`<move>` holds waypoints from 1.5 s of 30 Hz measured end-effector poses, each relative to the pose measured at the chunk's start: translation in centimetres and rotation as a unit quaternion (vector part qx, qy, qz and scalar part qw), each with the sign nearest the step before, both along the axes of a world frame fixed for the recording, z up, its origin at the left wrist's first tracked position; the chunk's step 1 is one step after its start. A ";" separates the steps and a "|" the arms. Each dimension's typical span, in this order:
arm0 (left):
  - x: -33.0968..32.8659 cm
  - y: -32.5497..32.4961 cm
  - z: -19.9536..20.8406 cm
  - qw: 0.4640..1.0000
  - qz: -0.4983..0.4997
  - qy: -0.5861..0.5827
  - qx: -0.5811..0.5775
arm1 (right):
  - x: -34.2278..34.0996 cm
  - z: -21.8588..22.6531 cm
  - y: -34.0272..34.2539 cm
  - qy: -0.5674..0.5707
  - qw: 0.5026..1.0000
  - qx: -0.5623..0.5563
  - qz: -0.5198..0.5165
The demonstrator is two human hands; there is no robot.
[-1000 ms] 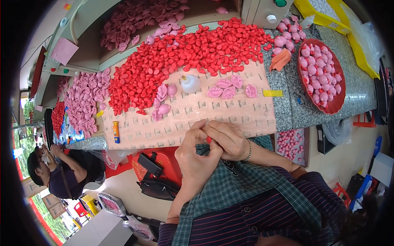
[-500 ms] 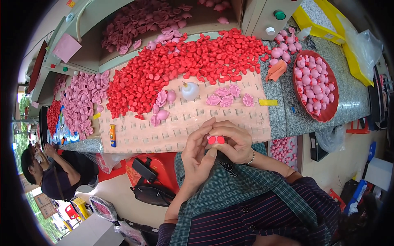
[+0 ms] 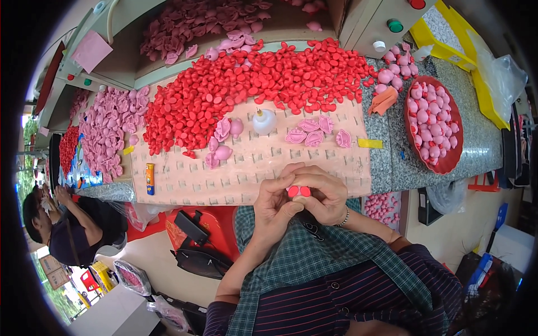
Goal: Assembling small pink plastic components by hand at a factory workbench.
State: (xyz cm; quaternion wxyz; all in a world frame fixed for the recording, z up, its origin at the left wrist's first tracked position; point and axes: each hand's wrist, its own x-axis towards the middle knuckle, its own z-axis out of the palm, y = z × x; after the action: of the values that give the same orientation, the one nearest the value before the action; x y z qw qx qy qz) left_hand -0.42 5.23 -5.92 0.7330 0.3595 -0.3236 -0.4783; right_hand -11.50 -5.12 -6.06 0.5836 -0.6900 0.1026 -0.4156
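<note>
Above my lap, at the table's front edge, my left hand (image 3: 273,208) and my right hand (image 3: 325,197) are closed together around one small piece. Two flat red ovals of the small piece (image 3: 298,191) show side by side between the fingertips; the rest of it is hidden by my fingers. Both thumbs press close below the ovals. Beyond my hands, several pink petal-shaped parts (image 3: 312,138) lie on the table mat (image 3: 246,179). A round white squeeze bottle (image 3: 263,122) with a thin tip stands near them, beside pink rounded parts (image 3: 223,152).
A big heap of red oval pieces (image 3: 224,84) spreads across the back, with a pink heap (image 3: 106,129) to its left. A red bowl (image 3: 457,147) holds pink balls at right. Yellow bins (image 3: 468,67) stand behind it. At far left sits another person (image 3: 73,229).
The view has shifted slightly. My hands stay together around the piece, with the left thumb a little nearer the right one and the ovals tilted slightly.
</note>
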 end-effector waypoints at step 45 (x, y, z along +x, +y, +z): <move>1.7 0.6 5.0 0.987 -0.013 -0.067 0.145 | 0.3 0.3 0.9 0.034 0.988 -0.135 -0.066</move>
State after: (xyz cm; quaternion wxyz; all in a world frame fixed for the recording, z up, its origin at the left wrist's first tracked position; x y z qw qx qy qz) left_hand 1.27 5.86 -0.97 0.6436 0.4890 -0.3040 -0.5042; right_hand -11.23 -4.23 -5.73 0.4529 -0.7679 0.1106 -0.4393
